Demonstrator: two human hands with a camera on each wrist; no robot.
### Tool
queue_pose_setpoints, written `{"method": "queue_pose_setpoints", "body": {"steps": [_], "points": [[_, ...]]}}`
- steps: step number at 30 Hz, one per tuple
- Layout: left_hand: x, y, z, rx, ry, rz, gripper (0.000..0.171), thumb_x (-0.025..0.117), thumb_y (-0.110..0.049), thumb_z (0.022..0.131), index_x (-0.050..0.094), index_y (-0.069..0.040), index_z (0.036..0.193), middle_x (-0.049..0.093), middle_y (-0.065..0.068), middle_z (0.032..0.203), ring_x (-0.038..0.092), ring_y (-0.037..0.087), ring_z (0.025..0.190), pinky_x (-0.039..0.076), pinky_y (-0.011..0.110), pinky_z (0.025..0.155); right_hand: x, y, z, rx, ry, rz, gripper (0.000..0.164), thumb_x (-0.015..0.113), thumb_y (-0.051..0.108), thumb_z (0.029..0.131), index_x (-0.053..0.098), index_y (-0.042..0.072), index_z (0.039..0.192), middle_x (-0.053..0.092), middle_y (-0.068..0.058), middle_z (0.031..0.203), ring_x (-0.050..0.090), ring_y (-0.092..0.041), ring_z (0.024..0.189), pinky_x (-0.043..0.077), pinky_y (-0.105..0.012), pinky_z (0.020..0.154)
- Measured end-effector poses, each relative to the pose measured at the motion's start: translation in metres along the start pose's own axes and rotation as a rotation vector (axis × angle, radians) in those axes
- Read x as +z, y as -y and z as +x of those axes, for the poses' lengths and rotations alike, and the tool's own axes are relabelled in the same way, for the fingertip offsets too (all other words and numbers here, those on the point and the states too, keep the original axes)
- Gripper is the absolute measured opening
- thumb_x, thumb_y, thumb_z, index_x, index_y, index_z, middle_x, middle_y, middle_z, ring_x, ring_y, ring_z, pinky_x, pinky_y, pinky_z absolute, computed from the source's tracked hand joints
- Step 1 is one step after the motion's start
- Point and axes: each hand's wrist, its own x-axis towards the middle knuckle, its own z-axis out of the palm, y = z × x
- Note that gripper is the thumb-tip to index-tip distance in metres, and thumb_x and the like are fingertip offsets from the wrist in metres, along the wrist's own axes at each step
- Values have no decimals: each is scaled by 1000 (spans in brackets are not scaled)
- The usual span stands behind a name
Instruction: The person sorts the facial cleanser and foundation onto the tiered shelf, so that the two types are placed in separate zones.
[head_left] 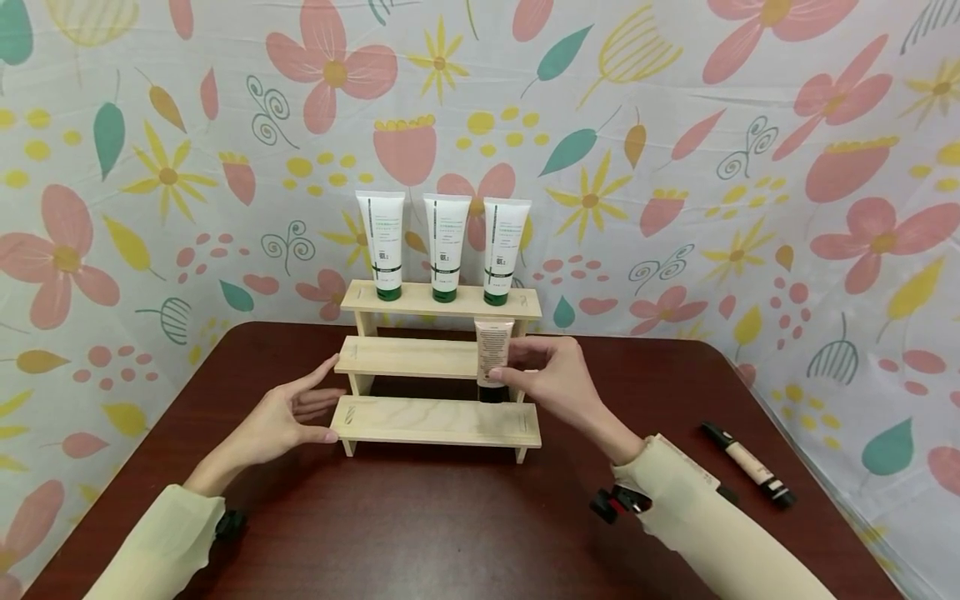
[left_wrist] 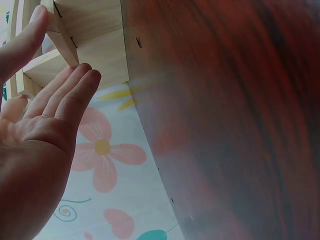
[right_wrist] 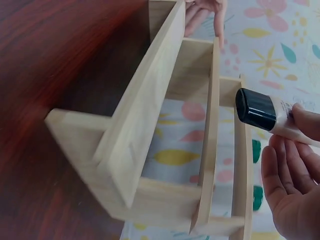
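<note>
My right hand [head_left: 558, 375] pinches a small beige tube [head_left: 493, 346] between thumb and fingers. Its black cap [right_wrist: 257, 109] points down, and in the head view the tube overlaps the right part of the middle step of a three-step wooden display rack [head_left: 435, 421]. At the rack's left end is my left hand [head_left: 281, 421], its thumb at the bottom step and its straight fingertips against the side by the middle step. Three white tubes [head_left: 444, 242] stand in a row on the top step, green caps down.
A slim beige tube with black ends [head_left: 750, 462] lies on the dark table [head_left: 420, 525] at the right. Beside it, another pale item [head_left: 690, 462] is partly hidden by the right sleeve. A flower-patterned cloth [head_left: 637, 250] hangs behind the table.
</note>
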Motion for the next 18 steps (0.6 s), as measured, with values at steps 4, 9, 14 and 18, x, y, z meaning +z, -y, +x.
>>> {"method": "queue_pose_setpoints", "body": {"steps": [4, 9, 14, 18], "points": [[0, 0, 0, -4, 1, -5, 114, 91, -1, 81, 23, -22, 170, 61, 29, 140, 60, 45, 129, 52, 55, 101, 14, 2, 11, 1, 3, 18, 28, 92, 16, 83, 84, 11, 110, 80, 0, 97, 77, -18, 88, 62, -31, 67], [0, 0, 0, 0, 5, 3, 112, 90, -1, 82, 25, -21, 170, 60, 30, 141, 60, 46, 129, 53, 55, 101, 32, 4, 26, -14, 23, 35, 26, 92, 16, 85, 84, 11, 109, 80, 0, 98, 77, -18, 87, 62, -32, 71], [0, 0, 1, 16, 14, 16, 110, 90, -2, 82, 26, -20, 170, 59, 31, 142, 61, 45, 128, 53, 55, 101, 48, 5, 39, -4, 32, 69, 28, 92, 17, 85, 84, 11, 111, 80, 0, 99, 77, -17, 88, 61, -32, 72], [-1, 1, 2, 27, 13, 21, 109, 91, -1, 82, 28, -18, 169, 60, 30, 141, 62, 45, 127, 54, 54, 100, 61, 5, 48, 7, 28, 78, 30, 92, 17, 85, 83, 11, 113, 80, 2, 100, 77, -16, 89, 61, -32, 74]]}}
